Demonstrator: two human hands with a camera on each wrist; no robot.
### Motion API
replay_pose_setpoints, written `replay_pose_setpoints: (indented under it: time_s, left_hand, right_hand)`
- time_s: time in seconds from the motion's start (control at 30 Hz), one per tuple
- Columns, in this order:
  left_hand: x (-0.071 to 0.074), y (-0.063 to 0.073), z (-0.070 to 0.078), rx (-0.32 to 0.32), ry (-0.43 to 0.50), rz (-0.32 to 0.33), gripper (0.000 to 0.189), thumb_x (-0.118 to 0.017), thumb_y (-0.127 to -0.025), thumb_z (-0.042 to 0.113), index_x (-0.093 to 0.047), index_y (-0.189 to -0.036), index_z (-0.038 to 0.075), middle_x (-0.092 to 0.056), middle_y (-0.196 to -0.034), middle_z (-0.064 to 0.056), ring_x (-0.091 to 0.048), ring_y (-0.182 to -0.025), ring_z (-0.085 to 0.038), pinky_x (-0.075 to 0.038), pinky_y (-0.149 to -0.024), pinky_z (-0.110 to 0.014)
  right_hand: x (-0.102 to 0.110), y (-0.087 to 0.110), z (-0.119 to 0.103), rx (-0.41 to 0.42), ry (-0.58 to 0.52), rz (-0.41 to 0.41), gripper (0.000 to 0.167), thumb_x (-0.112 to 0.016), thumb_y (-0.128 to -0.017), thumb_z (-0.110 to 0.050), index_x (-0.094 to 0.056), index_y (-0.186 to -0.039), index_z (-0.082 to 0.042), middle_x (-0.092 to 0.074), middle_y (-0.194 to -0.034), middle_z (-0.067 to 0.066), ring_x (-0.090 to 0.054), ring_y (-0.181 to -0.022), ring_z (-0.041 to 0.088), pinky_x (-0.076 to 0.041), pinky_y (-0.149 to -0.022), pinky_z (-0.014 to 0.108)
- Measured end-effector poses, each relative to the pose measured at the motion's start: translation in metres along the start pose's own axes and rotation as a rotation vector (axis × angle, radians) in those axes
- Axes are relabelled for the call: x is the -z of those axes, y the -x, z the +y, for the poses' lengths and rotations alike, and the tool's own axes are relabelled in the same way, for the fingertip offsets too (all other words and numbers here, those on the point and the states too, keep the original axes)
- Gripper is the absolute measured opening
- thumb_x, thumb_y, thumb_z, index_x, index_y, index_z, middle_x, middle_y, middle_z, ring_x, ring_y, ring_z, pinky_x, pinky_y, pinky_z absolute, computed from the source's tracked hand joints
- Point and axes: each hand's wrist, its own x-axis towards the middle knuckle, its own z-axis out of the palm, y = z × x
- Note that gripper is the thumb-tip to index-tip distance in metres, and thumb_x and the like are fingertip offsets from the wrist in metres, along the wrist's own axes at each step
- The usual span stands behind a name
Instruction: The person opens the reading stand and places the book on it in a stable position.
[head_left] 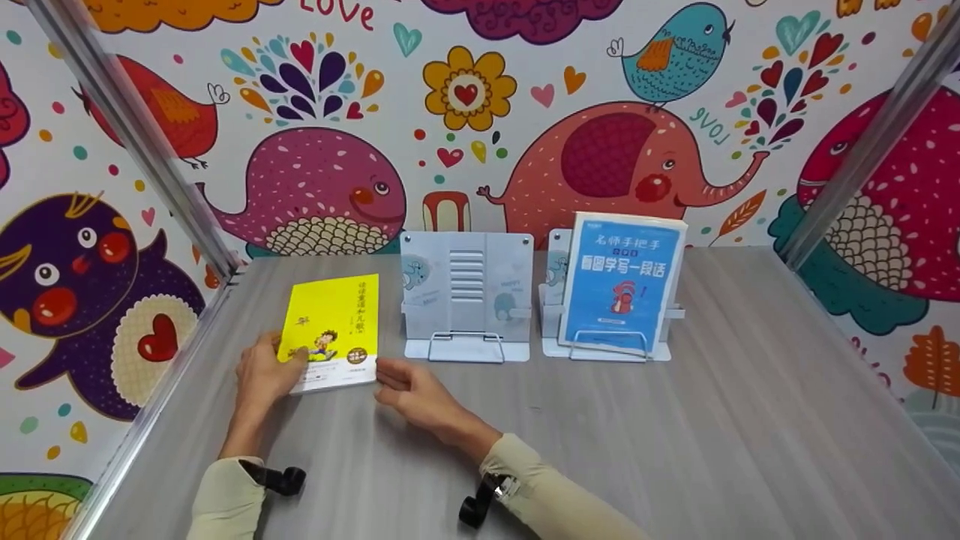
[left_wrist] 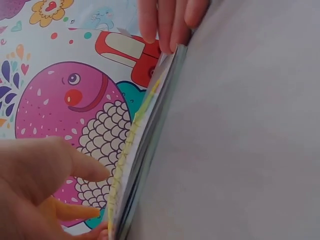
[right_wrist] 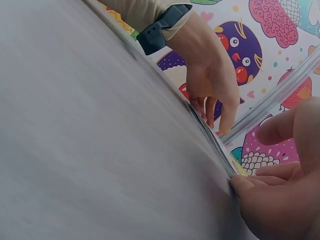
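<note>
A yellow book (head_left: 330, 311) with a cartoon child on its cover lies face up at the left of the table. My left hand (head_left: 266, 375) grips its lower left side, thumb over the cover and fingers at the edge. At the lower right corner, my right hand (head_left: 420, 394) touches the book's edge with extended fingers (right_wrist: 277, 172); its thumb is held up away from the cover. In the left wrist view the book (left_wrist: 142, 145) appears edge-on, low against the tabletop. Just right of it stands a white metal book stand (head_left: 431, 315) with a wire ledge in front.
A second white stand (head_left: 553, 319) farther right holds an upright blue-covered book (head_left: 622, 289) behind its wire ledge. The grey wood-grain table (head_left: 750, 420) ends at a wall (head_left: 465, 30) with cartoon animals. Metal posts (head_left: 142, 135) rise at the back corners.
</note>
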Motion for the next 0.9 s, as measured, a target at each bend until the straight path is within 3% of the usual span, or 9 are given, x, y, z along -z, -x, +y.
replay_pose_setpoints:
  time_s: [0.23, 0.4, 0.5, 0.63, 0.77, 0.9]
  left_hand:
    - [-0.004, 0.001, 0.002, 0.048, -0.022, -0.021, 0.071, -0.05, -0.109, 0.03, -0.031, -0.16, -0.015, -0.045, -0.152, -0.041, -0.036, -0.141, -0.058, -0.028, -0.12, -0.07]
    - [-0.009, -0.001, 0.001, 0.063, 0.03, -0.009, 0.058, -0.034, -0.112, 0.019, -0.031, -0.155, -0.02, -0.045, -0.143, -0.043, -0.034, -0.139, -0.062, -0.025, -0.117, -0.072]
    - [-0.011, -0.001, -0.001, 0.076, 0.077, 0.039, 0.053, -0.031, -0.109, 0.013, -0.036, -0.151, -0.019, -0.052, -0.135, -0.039, -0.046, -0.128, -0.055, -0.035, -0.108, -0.066]
    - [-0.01, -0.001, -0.002, 0.076, 0.171, 0.044, 0.05, -0.029, -0.108, 0.01, -0.036, -0.149, -0.019, -0.056, -0.128, -0.036, -0.056, -0.112, -0.043, -0.046, -0.09, -0.05]
    - [-0.006, 0.0, -0.002, 0.072, 0.262, 0.015, 0.05, -0.027, -0.109, 0.009, -0.033, -0.151, -0.018, -0.054, -0.128, -0.032, -0.054, -0.111, -0.037, -0.044, -0.083, -0.037]
    - [-0.005, 0.001, -0.003, 0.077, 0.313, 0.017, 0.05, -0.027, -0.111, 0.011, -0.033, -0.154, -0.014, -0.052, -0.129, -0.027, -0.052, -0.111, -0.033, -0.044, -0.083, -0.034]
  right_hand:
    - [0.0, 0.001, 0.001, 0.0, 0.006, -0.005, 0.062, -0.063, -0.105, -0.011, -0.043, -0.161, 0.006, -0.048, -0.167, 0.022, -0.048, -0.156, 0.032, -0.042, -0.127, 0.042]
    - [-0.001, 0.001, 0.0, -0.01, 0.007, -0.001, 0.062, -0.063, -0.104, -0.011, -0.044, -0.16, 0.005, -0.05, -0.166, 0.02, -0.049, -0.156, 0.03, -0.042, -0.127, 0.04]
    - [-0.002, 0.001, -0.001, -0.027, 0.0, 0.003, 0.062, -0.064, -0.103, -0.011, -0.044, -0.161, 0.004, -0.05, -0.167, 0.018, -0.049, -0.156, 0.029, -0.042, -0.127, 0.04]
    - [0.0, 0.001, 0.001, -0.036, -0.008, -0.004, 0.062, -0.063, -0.105, -0.012, -0.043, -0.161, 0.004, -0.049, -0.167, 0.019, -0.049, -0.156, 0.03, -0.043, -0.127, 0.041]
    - [0.001, -0.001, 0.001, -0.022, -0.024, -0.019, 0.063, -0.062, -0.106, -0.013, -0.041, -0.162, 0.005, -0.047, -0.168, 0.021, -0.047, -0.157, 0.032, -0.042, -0.127, 0.043]
    - [0.002, -0.002, 0.002, 0.006, -0.038, -0.024, 0.064, -0.061, -0.105, -0.011, -0.039, -0.163, 0.006, -0.045, -0.169, 0.021, -0.045, -0.158, 0.033, -0.04, -0.129, 0.041]
